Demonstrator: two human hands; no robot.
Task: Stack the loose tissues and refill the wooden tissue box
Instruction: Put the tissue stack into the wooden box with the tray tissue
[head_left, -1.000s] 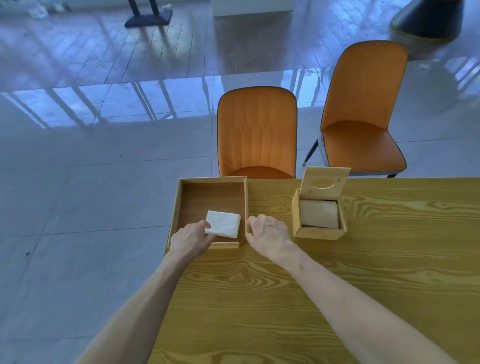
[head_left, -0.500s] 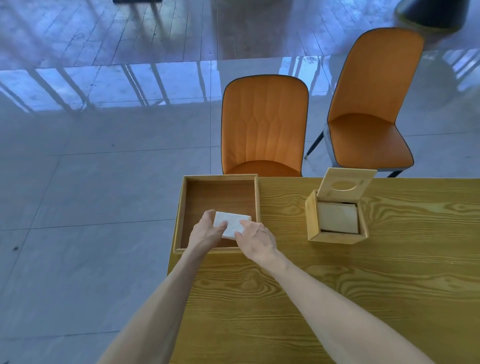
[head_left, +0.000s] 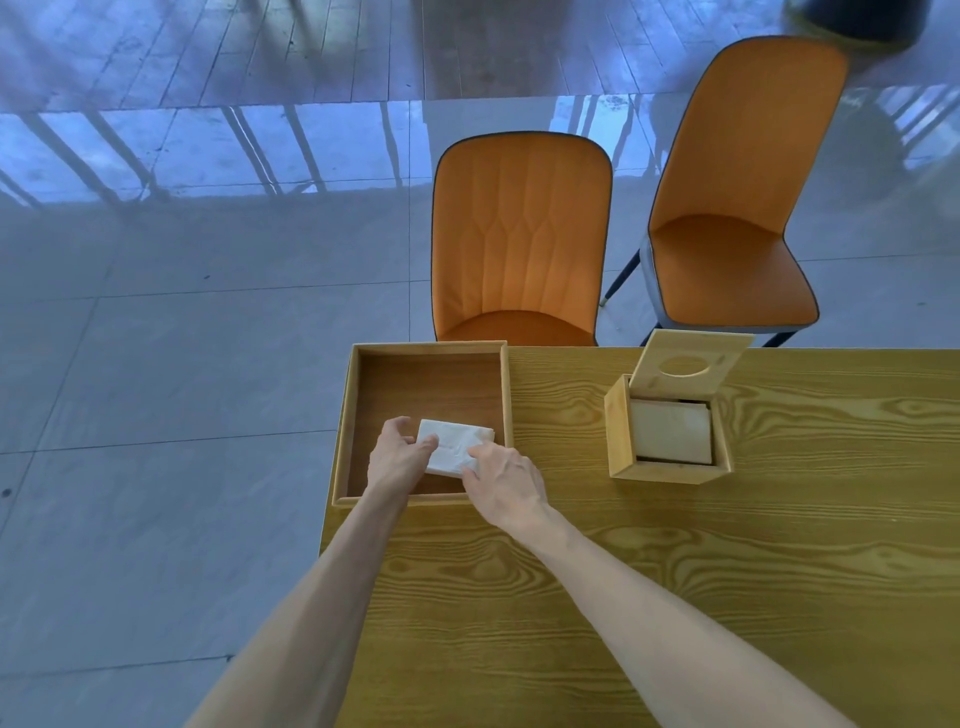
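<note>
A white stack of tissues lies in the near right part of a shallow wooden tray at the table's left corner. My left hand holds the stack's left edge, thumb on top. My right hand grips its near right corner from over the tray's rim. To the right stands the wooden tissue box with its lid tipped up and back, a round hole in it. A pale tissue stack sits inside the box.
The yellow wooden table ends just left of the tray, with grey tiled floor beyond. Two orange chairs stand behind the table's far edge.
My right hand moved left from the tray's rim onto the tissue stack. Both hands now hold it inside the tray. The view shifted slightly.
</note>
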